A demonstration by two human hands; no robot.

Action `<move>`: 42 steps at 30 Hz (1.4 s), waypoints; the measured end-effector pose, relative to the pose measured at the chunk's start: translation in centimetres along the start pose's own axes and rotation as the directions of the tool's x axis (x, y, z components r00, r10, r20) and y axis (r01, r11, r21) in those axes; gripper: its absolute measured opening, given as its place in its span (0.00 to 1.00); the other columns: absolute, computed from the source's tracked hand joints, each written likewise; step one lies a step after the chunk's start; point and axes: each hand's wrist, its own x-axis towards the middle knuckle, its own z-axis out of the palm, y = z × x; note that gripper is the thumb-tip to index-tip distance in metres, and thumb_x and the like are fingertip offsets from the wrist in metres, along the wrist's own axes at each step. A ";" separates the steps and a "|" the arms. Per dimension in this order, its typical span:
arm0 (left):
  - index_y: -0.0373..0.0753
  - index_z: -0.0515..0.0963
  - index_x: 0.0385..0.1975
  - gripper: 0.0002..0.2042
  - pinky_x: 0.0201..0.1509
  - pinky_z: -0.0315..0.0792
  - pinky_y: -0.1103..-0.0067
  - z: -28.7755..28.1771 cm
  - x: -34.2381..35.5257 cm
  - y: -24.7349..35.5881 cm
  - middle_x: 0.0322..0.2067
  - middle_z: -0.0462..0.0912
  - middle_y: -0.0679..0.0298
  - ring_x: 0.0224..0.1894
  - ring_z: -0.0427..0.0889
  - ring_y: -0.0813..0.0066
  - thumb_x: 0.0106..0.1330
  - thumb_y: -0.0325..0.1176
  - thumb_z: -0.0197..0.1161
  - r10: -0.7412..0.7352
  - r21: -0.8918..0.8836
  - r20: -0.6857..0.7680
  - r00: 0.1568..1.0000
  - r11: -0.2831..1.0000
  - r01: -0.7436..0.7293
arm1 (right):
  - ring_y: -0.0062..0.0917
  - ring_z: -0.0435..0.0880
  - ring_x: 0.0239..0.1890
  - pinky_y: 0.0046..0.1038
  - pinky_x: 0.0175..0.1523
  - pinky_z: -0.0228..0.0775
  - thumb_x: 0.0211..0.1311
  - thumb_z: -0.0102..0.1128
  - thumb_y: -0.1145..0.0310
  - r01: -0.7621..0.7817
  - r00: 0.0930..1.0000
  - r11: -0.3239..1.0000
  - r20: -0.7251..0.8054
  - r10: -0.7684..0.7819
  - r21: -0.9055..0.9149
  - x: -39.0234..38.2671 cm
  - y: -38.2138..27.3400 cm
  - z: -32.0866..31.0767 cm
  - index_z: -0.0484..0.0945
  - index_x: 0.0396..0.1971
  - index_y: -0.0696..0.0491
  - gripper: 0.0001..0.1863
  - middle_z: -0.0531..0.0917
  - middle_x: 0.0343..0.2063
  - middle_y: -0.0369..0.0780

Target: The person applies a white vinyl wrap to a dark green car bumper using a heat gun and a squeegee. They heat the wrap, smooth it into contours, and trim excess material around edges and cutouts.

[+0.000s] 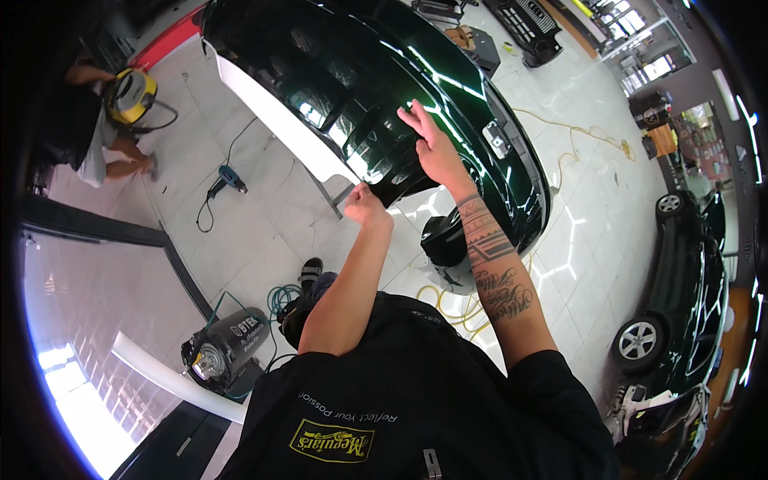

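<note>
A glossy dark green car body panel (376, 96) lies across a grey stand in front of me, with a white film or sheet (272, 112) along its left edge. My left hand (364, 204) pinches this white strip at its lower end, by the panel's near corner. Just up and right of it, my right hand (428, 144) is on or just over the glossy surface, with some fingers stretched out; whether they press on it is unclear.
A person (72, 136) at left is beside a yellow vacuum (132, 96). A heat gun (228, 180), black tank (236, 344), coiled teal hose (284, 298) and yellow hoses (448, 308) lie on the tiled floor. A dark car (680, 288) stands right; a loose bumper (532, 36) lies behind.
</note>
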 end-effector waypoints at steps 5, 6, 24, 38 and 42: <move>0.24 0.77 0.42 0.08 0.41 0.72 0.81 -1.4 0.3 -1.0 0.36 0.81 0.62 0.36 0.77 0.77 0.69 0.23 0.58 0.103 0.030 0.066 0.992 0.994 -0.105 | 0.36 0.65 0.68 0.30 0.70 0.58 0.57 0.40 0.90 -0.005 0.999 1.000 -0.032 0.005 0.005 -0.2 -0.5 0.0 0.52 0.69 0.52 0.38 0.73 0.63 0.36; 0.25 0.78 0.43 0.08 0.44 0.72 0.81 -1.5 0.6 -1.3 0.36 0.81 0.62 0.38 0.78 0.77 0.69 0.22 0.58 0.054 0.037 0.085 0.995 0.998 -0.058 | 0.37 0.66 0.68 0.30 0.69 0.59 0.57 0.40 0.90 -0.029 0.999 0.999 -0.042 0.030 0.028 -0.2 -0.6 0.0 0.54 0.69 0.51 0.37 0.74 0.62 0.36; 0.29 0.78 0.45 0.08 0.44 0.72 0.82 -2.0 3.1 -2.8 0.38 0.82 0.64 0.38 0.78 0.77 0.69 0.23 0.59 -0.020 -0.053 0.131 0.991 0.998 0.027 | 0.38 0.65 0.68 0.31 0.69 0.60 0.55 0.41 0.90 -0.003 0.999 0.999 -0.038 0.004 0.042 -0.1 -0.7 -0.1 0.54 0.69 0.51 0.38 0.74 0.62 0.36; 0.29 0.78 0.42 0.07 0.44 0.74 0.80 -1.7 1.0 -1.3 0.37 0.82 0.63 0.39 0.79 0.77 0.70 0.23 0.57 -0.005 -0.112 0.111 0.994 0.994 0.018 | 0.38 0.66 0.67 0.32 0.68 0.62 0.55 0.41 0.90 0.002 0.999 0.999 -0.043 -0.001 0.034 -0.3 -0.3 -0.1 0.55 0.68 0.51 0.38 0.74 0.62 0.35; 0.28 0.78 0.44 0.08 0.43 0.76 0.80 -1.6 0.2 -0.2 0.38 0.82 0.62 0.39 0.80 0.76 0.71 0.24 0.55 -0.028 -0.106 0.154 0.988 0.993 0.045 | 0.38 0.67 0.66 0.32 0.67 0.63 0.55 0.41 0.90 0.010 0.999 0.999 -0.050 -0.008 0.033 -0.4 0.0 -0.2 0.54 0.69 0.52 0.38 0.74 0.62 0.35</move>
